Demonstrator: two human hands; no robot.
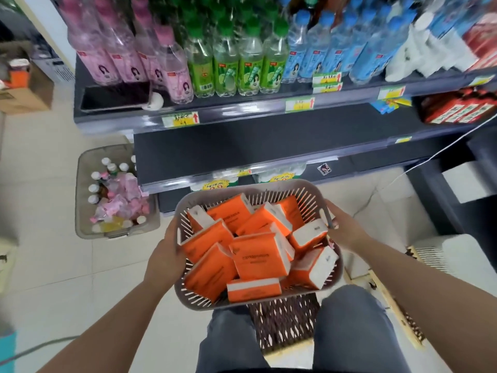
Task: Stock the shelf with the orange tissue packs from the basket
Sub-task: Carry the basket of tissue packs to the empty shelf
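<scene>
Shelf [242, 146]: the dark middle board is bare and faces the person. The tier above it is packed with bottles [223, 63].
- Risk: a pack lifted too high could clip the price-tag rail or the bottle row.

Floor bin [83, 200]: sits low left, beside the shelf base, and is full of bottles. Anything dropped to the left would probably land in it.

Basket [242, 185]: a grey slatted basket held in the air between both hands, above the knees and just short of the shelf's lowest edge.
- Risk: it has no visible support underneath. Letting go with one hand to pick would probably tip it.

Tissue packs [259, 257]: orange, and all in the basket, none on the shelf. They are heaped loosely at mixed angles, some leaning on the walls.
- Risk: a tilt would slide the heap and spill the top packs.

Left hand [164, 254]: grips the left rim. Its fingers are mostly hidden behind the wall, so I cannot tell their spread.

Right hand [347, 227]: its fingers are curled round the right rim, close together.
</scene>
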